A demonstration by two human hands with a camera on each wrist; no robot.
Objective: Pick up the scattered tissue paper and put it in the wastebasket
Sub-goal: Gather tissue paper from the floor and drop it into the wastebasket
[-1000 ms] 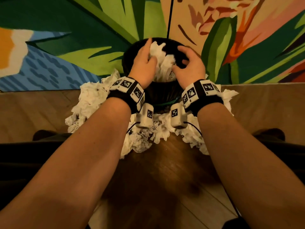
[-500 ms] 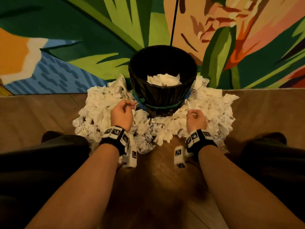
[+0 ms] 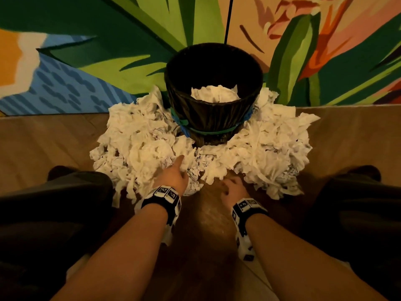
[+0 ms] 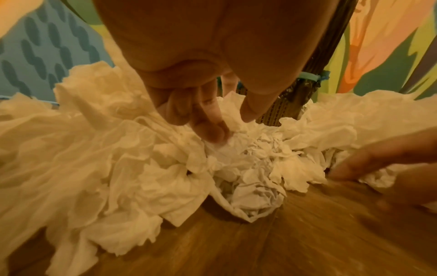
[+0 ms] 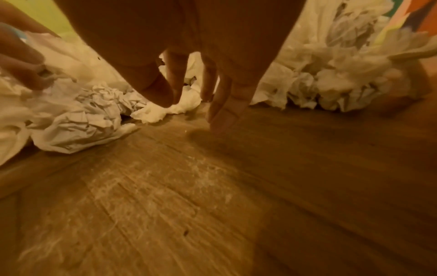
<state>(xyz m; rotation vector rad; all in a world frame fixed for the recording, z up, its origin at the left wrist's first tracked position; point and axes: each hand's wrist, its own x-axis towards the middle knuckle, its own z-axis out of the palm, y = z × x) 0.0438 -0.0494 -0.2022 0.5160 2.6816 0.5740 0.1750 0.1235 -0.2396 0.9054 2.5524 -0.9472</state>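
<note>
A black wastebasket (image 3: 213, 118) stands against the wall with crumpled white tissue (image 3: 216, 94) inside it. A thick ring of scattered tissue paper (image 3: 138, 146) lies on the floor around its base. My left hand (image 3: 173, 175) rests on the near edge of that pile. Its fingers (image 4: 209, 128) are spread apart from the thumb and dip into the tissue paper (image 4: 257, 158) without gripping it. My right hand (image 3: 233, 187) hovers low at the pile's front edge. Its fingers (image 5: 223, 115) hang down straight, close to the bare floor, and hold nothing.
A painted mural wall (image 3: 108, 68) rises directly behind the basket. The wooden floor (image 5: 212, 186) in front of me carries white dust. My legs in dark trousers (image 3: 54, 213) lie on both sides of the pile. A blue-green band (image 3: 208, 132) circles the basket.
Both hands left the basket, where they pressed tissue in, and came down to the pile. From curled fists on the pile, they have slid nearer to me and uncurled.
</note>
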